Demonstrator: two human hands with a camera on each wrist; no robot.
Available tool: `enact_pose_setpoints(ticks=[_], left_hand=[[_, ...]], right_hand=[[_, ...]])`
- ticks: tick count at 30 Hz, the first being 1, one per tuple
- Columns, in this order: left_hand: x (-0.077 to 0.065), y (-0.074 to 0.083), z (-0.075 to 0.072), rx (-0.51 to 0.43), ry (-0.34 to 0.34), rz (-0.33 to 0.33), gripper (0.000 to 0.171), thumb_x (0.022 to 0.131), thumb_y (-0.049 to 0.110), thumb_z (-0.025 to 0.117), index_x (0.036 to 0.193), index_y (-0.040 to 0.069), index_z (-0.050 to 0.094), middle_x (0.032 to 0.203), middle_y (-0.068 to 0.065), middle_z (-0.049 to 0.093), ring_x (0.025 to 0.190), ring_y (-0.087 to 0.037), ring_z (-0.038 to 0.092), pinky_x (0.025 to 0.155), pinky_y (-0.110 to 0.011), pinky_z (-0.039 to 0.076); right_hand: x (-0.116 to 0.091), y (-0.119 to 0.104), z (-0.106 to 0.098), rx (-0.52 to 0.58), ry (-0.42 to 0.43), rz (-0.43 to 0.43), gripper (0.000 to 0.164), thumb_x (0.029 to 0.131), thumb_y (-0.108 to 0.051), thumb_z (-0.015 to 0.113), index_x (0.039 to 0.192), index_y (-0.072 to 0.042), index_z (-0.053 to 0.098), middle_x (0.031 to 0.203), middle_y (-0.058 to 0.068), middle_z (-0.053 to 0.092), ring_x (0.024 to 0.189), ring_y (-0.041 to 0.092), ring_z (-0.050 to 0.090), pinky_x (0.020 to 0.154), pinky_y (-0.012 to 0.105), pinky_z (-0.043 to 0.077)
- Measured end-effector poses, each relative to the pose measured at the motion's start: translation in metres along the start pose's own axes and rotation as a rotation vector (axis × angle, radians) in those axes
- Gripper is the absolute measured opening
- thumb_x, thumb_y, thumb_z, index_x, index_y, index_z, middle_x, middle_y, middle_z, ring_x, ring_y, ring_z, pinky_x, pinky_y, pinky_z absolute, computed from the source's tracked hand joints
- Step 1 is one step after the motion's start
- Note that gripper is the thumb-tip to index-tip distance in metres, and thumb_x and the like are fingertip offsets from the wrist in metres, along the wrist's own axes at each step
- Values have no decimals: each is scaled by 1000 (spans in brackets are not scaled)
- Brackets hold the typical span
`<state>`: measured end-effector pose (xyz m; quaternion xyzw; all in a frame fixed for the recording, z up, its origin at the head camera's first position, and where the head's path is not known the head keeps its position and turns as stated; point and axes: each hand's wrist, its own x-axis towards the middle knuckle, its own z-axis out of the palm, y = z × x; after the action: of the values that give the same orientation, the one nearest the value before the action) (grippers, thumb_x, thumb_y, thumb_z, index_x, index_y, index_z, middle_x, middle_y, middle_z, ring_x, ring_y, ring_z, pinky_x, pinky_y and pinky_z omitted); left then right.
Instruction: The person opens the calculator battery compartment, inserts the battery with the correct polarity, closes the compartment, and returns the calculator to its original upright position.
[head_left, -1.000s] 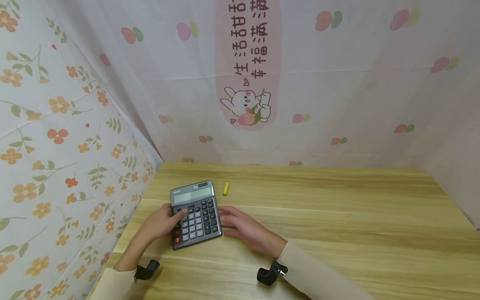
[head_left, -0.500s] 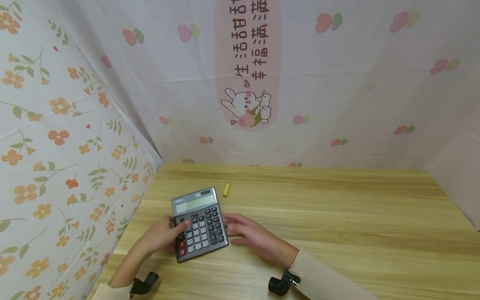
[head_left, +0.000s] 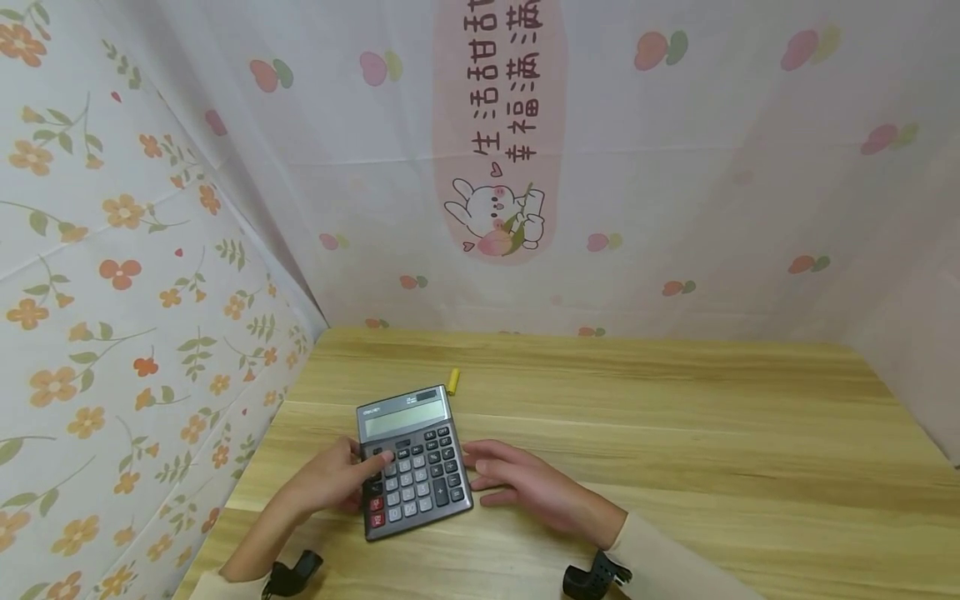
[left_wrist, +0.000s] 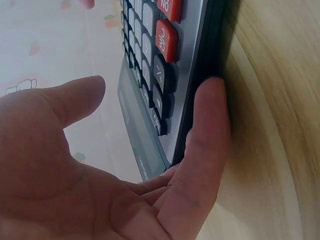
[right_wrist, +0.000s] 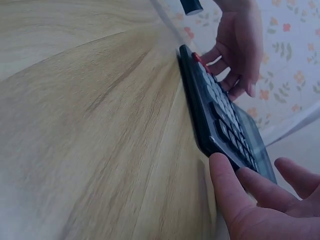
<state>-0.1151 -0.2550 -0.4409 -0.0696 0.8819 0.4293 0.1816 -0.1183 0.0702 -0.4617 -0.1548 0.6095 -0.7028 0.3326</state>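
Observation:
A grey desk calculator (head_left: 416,492) lies face up and slightly turned on the table, its display at the far end and its red keys at the near left. My left hand (head_left: 330,482) is at its left side. In the left wrist view, the fingers (left_wrist: 207,130) lie along the calculator's edge, while the thumb (left_wrist: 82,102) stands out over the keys without pressing them. At the opposite side, my right hand (head_left: 536,490) has its fingertips (right_wrist: 222,167) right at the edge, fingers loosely extended. Beyond the display's corner lies a short yellow cylinder (head_left: 453,381).
The wood-grain table (head_left: 675,433) extends far to the right. White cloth with fruit prints (head_left: 637,200) hangs behind it, and a flowered cloth (head_left: 150,333) borders the left side. Black wrist cameras (head_left: 292,575) sit on both forearms.
The calculator has slid toward me and a little to the right, with both hands moving along at its sides. Its far corner now comes close to the yellow cylinder in the head view.

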Motion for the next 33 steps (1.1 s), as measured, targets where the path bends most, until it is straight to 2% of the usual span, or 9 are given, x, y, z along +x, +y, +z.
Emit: enact_pose_setpoints(ticks=[8,22,33], left_hand=[[2,11,5,49,-20,7,59,107,44,72,123,-11,58,97,-14,69,71,-24,72,65,-41,63],[4,28,21,74,-31,36,53,105,41,75,118,-8,60,95,-12,69,75,-23,72,66,-39,62],[14,37,40,68,-36,62,50,104,42,76,115,-4,60,90,-11,68,66,-23,72,59,-38,62]], right_hand=[[-8,1,-9,-1,16,1,63,115,-27,54,164,9,39,164,30,46,135,37,59,110,50,53],[-23,-1,-26,-1,34,3,59,116,-25,50,158,15,41,157,33,52,134,43,63,108,51,56],[-33,-1,-39,-21,95,14,62,114,-17,51,155,26,35,147,33,59,120,32,70,108,44,56]])
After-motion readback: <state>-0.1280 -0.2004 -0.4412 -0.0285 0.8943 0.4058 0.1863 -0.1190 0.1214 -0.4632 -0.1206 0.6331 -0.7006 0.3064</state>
